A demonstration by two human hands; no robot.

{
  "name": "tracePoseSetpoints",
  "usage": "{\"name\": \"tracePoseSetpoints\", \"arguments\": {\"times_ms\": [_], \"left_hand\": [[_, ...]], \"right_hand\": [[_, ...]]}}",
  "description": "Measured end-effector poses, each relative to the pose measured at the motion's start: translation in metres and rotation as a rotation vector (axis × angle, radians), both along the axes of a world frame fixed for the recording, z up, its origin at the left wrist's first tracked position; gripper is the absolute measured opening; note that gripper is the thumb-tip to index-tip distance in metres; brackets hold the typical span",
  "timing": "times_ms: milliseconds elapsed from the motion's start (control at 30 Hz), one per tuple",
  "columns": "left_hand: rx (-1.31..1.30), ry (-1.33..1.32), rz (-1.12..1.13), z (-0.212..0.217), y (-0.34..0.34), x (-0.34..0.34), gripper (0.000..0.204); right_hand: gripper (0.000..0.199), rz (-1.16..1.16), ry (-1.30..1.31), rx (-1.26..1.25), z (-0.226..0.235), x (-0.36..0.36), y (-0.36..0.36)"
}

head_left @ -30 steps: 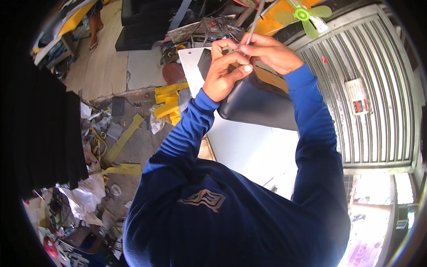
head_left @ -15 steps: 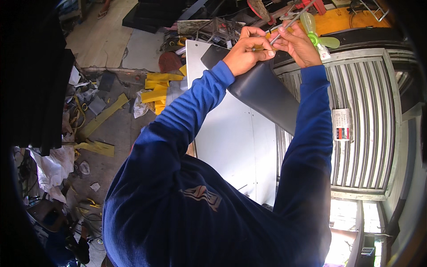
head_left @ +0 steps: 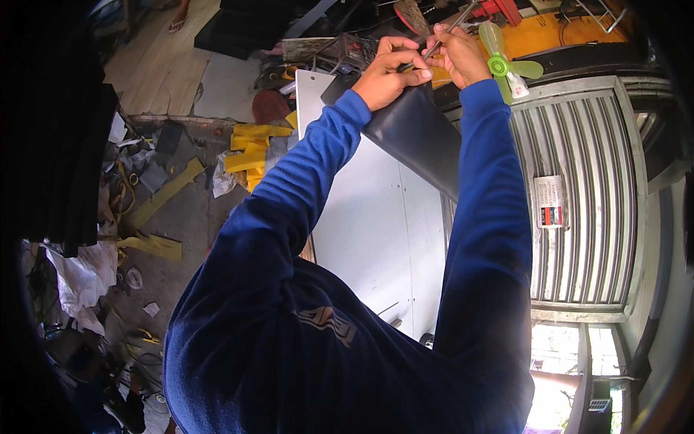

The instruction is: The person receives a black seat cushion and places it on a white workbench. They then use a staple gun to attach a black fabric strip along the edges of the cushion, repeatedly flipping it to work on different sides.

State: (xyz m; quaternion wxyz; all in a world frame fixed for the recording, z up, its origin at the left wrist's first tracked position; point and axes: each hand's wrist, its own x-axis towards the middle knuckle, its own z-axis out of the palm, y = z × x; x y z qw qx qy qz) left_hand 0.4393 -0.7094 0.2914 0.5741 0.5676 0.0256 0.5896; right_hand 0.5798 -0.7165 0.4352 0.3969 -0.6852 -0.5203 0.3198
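Observation:
A long dark padded cushion point(head_left: 416, 130), smooth like vinyl, lies slantwise on the white board point(head_left: 361, 210) in front of me. At its far end my left hand point(head_left: 394, 72) is closed, thumb and fingers pinched together; whatever sits between them is too small to make out. Just to its right, my right hand point(head_left: 463, 56) grips a thin grey metal rod point(head_left: 460, 17). The rod slants from the upper right down toward the left fingertips, and its lower end is partly hidden by the fingers.
A small green-bladed fan point(head_left: 499, 66) stands right of my right hand. Beyond lie an orange-yellow surface point(head_left: 542, 37) and cluttered metal parts. Yellow strips point(head_left: 249, 148) and scraps litter the floor at left. A ribbed metal shutter point(head_left: 578, 202) rises at right.
Both hands have shifted slightly left and up in the picture, along with most of the scene. The right hand has turned a little on the rod, still holding it.

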Motion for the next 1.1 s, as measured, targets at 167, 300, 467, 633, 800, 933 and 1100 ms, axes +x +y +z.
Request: {"name": "tracePoseSetpoints", "arguments": {"times_ms": [167,300,467,633,800,933,1100], "left_hand": [[-0.01,0.009,-0.031,-0.002,0.003,-0.003,0.011],[-0.005,-0.006,0.008,-0.004,0.002,-0.005,0.011],[-0.009,-0.029,-0.013,0.0,0.002,-0.001,0.01],[-0.031,-0.044,-0.02,0.0,0.004,0.003,0.011],[-0.027,-0.059,-0.004,0.001,0.005,0.004,0.013],[-0.052,-0.038,-0.073,0.003,0.004,0.001,0.014],[-0.052,-0.088,-0.09,-0.002,0.0,0.0,0.012]], "right_hand": [[0.015,-0.02,0.043,-0.025,-0.011,0.004,0.015],[0.017,-0.001,0.042,-0.056,-0.015,-0.001,0.013],[0.021,0.027,0.041,-0.03,-0.014,-0.011,-0.003],[0.018,-0.018,0.065,-0.012,-0.014,-0.02,-0.011],[0.016,0.011,0.089,0.005,-0.017,-0.021,-0.01],[0.016,-0.014,0.068,-0.025,-0.019,-0.021,-0.009],[0.016,-0.014,0.065,-0.013,-0.015,-0.028,-0.015]]}}
